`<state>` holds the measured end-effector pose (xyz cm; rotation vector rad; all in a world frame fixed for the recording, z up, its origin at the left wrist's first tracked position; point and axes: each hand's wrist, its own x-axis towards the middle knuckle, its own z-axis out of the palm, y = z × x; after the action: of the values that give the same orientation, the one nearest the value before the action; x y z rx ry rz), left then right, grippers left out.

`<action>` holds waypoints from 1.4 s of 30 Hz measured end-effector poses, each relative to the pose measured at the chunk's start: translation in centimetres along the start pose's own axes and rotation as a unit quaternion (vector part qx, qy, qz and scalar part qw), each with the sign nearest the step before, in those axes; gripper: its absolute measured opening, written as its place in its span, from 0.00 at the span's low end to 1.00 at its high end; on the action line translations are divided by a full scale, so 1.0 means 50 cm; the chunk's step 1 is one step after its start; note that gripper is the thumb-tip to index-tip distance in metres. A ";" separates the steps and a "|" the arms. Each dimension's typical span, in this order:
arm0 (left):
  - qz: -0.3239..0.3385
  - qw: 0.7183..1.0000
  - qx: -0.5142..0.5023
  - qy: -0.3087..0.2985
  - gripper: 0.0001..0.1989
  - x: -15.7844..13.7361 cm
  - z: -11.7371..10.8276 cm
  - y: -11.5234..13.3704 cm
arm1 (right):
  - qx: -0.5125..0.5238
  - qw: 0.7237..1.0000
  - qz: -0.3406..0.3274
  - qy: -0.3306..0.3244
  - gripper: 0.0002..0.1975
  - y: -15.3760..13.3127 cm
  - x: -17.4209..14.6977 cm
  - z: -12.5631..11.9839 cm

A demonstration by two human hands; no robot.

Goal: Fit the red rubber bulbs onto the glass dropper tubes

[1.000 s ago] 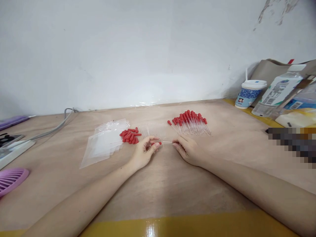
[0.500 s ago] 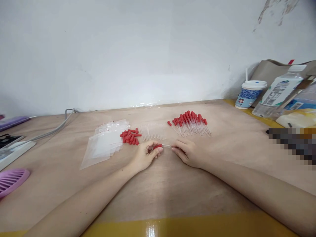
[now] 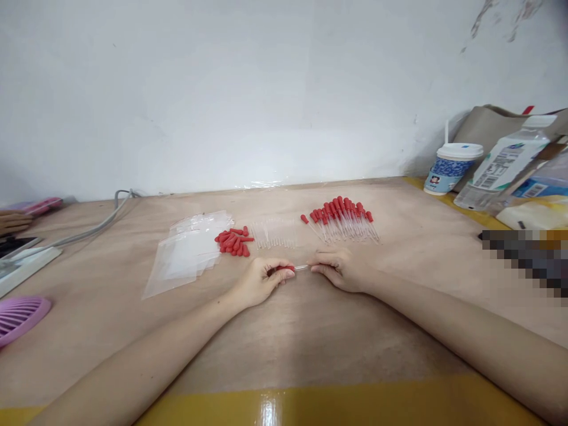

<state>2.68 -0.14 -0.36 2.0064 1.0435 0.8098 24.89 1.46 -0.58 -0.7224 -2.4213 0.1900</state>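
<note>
Closest to me, a band of yellow tape (image 3: 213, 408) runs along the edge of the table (image 3: 284, 349), and a pink slatted object (image 3: 22, 319) sits at the left.

A little beyond, the person's two hands meet low over the table. The left hand (image 3: 261, 281) has thumb and forefinger clamped on one red bulb (image 3: 286, 268). One glass tube (image 3: 301, 268) reaches from its mouth to the right hand (image 3: 341, 272), whose thumb and fingertips are pinched together on the far end. How deep the tube sits in the bulb I can't see.

To the left lies one white power strip (image 3: 31, 269) with a grey cable (image 3: 95, 231). Next come clear plastic bags (image 3: 181, 254), at least four, flat and overlapping. Just beside them is a heap of loose bulbs (image 3: 233, 241), more than ten; they overlap too much for an exact count. Right of that, over ten bare tubes (image 3: 274, 234) lie side by side in a row. Further right spreads a fan of capped droppers (image 3: 341, 216), well over a dozen, red ends pointing away from the person.

At the far left, a co-worker's hand (image 3: 15, 222) rests near a pink item (image 3: 44, 205). At the far right stands one lidded paper cup (image 3: 450, 171) with one straw, its contents hidden, and one capped bottle (image 3: 506, 160) leans beside it.
</note>
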 end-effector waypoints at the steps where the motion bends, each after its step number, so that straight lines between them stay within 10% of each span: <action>1: -0.001 1.000 0.010 -0.002 0.10 0.000 0.000 0.002 | -0.018 1.000 -0.008 -0.002 0.12 0.002 0.000 -0.001; 15: 0.023 0.990 0.108 0.089 0.11 0.005 -0.001 -0.003 | -0.073 0.996 -0.004 0.048 0.11 0.003 -0.011 0.022; 42: 0.039 0.994 0.096 0.046 0.10 -0.003 -0.002 0.005 | -0.081 0.995 0.015 0.056 0.18 -0.036 0.002 0.030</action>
<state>2.66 -0.33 -0.13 2.2020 1.1378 0.8795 23.15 0.05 -1.21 -0.8188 -2.3379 -0.0359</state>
